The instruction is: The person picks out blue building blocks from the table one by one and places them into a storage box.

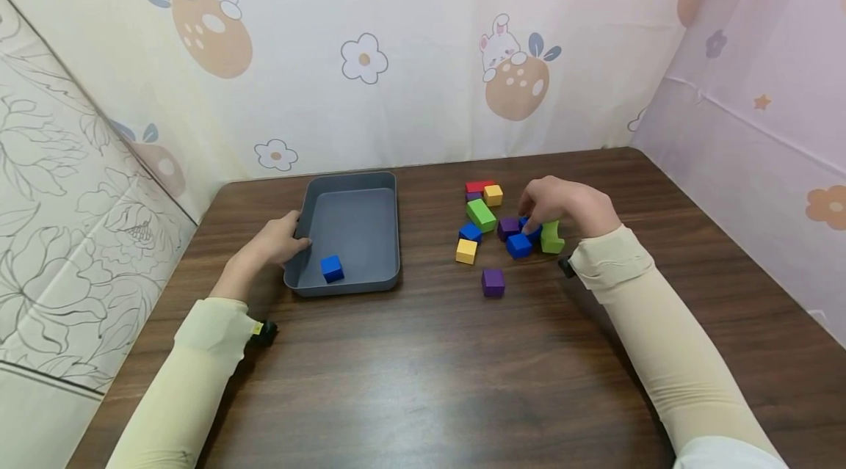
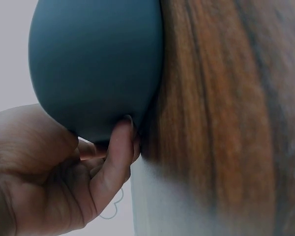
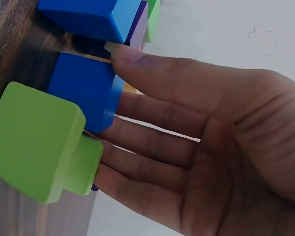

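My left hand (image 1: 277,240) grips the left wall of a grey tray (image 1: 386,280), thumb over the rim and the other fingers outside; the left wrist view shows this hand at the tray's edge too. Inside the tray, near its front, lies one blue block (image 1: 332,268). At the right, my right hand (image 1: 562,203) reaches down into a group of blocks, its thumb and fingers around a blue block (image 3: 83,88). Close by are another blue block (image 1: 518,246), a purple block (image 1: 508,227) and a notched green block (image 1: 551,237).
Left of that group lie a long green block (image 1: 481,215), a blue block (image 1: 470,233) and a yellow block (image 1: 465,252). Behind them are a red block (image 1: 479,186) and another yellow block (image 1: 493,195). A purple block (image 1: 493,283) sits nearer the front. Patterned cloth (image 1: 429,102) hangs behind the table.
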A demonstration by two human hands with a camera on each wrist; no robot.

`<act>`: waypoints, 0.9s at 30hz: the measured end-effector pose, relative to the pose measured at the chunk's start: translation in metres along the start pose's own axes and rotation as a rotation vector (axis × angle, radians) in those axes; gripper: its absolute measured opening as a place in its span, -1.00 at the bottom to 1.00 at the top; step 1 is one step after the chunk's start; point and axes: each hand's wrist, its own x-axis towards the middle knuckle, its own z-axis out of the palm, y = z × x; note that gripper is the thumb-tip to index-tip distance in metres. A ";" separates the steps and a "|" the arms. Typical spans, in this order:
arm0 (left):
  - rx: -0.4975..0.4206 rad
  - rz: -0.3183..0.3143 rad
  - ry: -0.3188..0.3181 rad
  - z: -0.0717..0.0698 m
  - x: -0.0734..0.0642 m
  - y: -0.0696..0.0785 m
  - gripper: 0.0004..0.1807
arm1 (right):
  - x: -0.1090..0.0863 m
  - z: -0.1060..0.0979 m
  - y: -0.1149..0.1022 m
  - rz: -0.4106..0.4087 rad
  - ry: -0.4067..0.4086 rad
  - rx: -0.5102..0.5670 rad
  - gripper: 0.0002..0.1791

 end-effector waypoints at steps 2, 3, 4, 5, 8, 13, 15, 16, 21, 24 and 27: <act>-0.001 -0.001 0.000 0.000 0.000 -0.001 -0.26 | 0.000 0.001 0.000 0.009 -0.007 0.015 -0.52; -0.005 -0.003 0.000 0.001 0.000 -0.001 -0.26 | -0.001 0.001 0.000 0.013 -0.007 0.018 -0.52; -0.006 -0.004 -0.001 0.001 0.000 -0.001 -0.26 | -0.001 0.002 0.001 0.017 -0.008 0.021 -0.51; -0.008 -0.006 -0.001 0.001 0.000 -0.001 -0.26 | -0.001 0.002 0.001 0.021 -0.010 0.026 -0.50; -0.011 -0.009 0.001 0.001 0.000 -0.001 -0.26 | 0.000 0.003 0.002 0.031 -0.015 0.042 -0.48; -0.004 -0.004 0.005 0.001 0.001 -0.001 -0.27 | 0.002 0.005 0.004 0.033 -0.010 0.026 -0.48; -0.001 -0.003 0.005 0.001 0.001 -0.001 -0.27 | 0.003 0.004 0.005 0.023 -0.009 -0.008 -0.48; 0.000 -0.003 0.005 0.001 0.001 -0.001 -0.27 | 0.004 0.004 0.005 0.018 -0.009 -0.023 -0.48; 0.008 -0.002 0.005 0.002 0.002 -0.002 -0.27 | 0.007 0.004 0.004 -0.002 0.004 -0.060 -0.49; 0.012 -0.001 0.004 0.001 0.002 -0.003 -0.27 | 0.009 0.005 0.003 -0.008 0.031 -0.077 -0.52; 0.012 0.000 0.006 0.001 0.001 -0.001 -0.28 | 0.012 0.006 0.002 0.000 0.063 -0.099 -0.55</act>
